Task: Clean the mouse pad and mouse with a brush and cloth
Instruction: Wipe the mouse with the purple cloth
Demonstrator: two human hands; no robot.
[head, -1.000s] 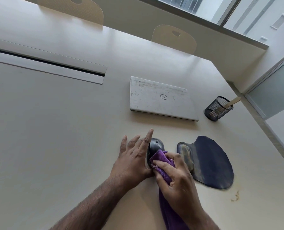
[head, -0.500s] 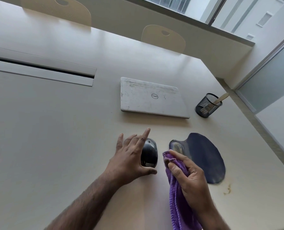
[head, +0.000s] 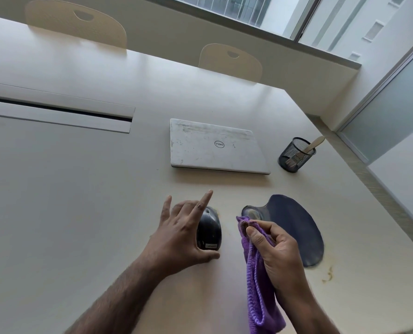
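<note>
A black mouse (head: 209, 233) lies flat on the pale table, left of the dark blue mouse pad (head: 294, 227) with its gel wrist rest. My left hand (head: 179, 239) rests against the mouse's left side, fingers splayed and thumb lying along its near end. Between mouse and pad, my right hand (head: 277, 251) pinches a purple cloth (head: 258, 292) just above the table, and the rest of the cloth hangs down below the wrist. A wooden-handled brush (head: 314, 144) stands in a black mesh cup (head: 294, 155) at the far right.
A closed, scuffed white laptop (head: 215, 145) lies beyond the mouse. A long cable slot (head: 56, 112) runs across the table on the left. Two beige chairs (head: 229, 61) stand at the far edge. The table's right edge lies near the pad, beside a brownish stain (head: 328, 276).
My right hand has pulled the cloth off the mouse and moved right. The mouse, tilted under the cloth before, now lies flat, and my left hand's fingers have spread.
</note>
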